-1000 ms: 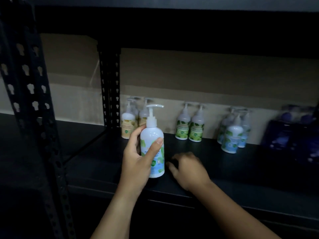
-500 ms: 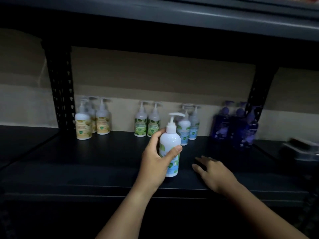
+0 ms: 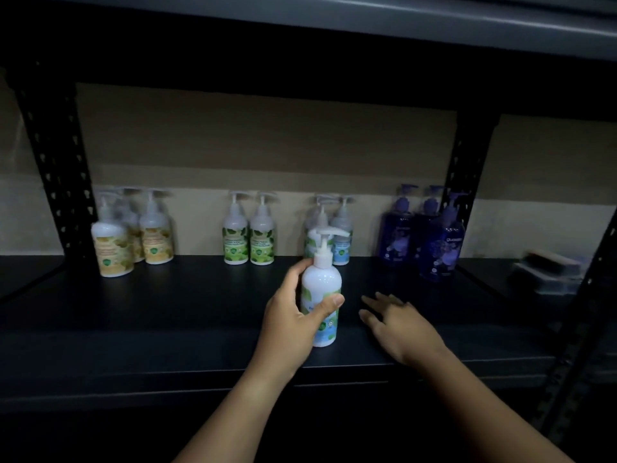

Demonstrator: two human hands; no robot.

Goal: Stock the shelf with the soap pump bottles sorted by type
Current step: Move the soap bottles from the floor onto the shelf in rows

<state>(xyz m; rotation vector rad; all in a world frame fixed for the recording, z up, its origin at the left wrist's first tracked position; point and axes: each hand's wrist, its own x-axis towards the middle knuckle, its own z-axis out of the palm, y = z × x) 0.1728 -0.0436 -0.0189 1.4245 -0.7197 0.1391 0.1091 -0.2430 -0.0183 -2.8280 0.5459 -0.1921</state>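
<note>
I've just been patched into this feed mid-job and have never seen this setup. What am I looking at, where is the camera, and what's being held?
There is no machine: a person works bare-handed, and the one camera sits on their head, looking forward and down. The left hand grips a white pump bottle with a blue-green label, upright near the front of the dark shelf. The right hand is open, fingers spread low over the shelf. Along the back stand sorted groups: yellow-label bottles, green-label bottles, blue-label bottles and purple bottles.
</note>
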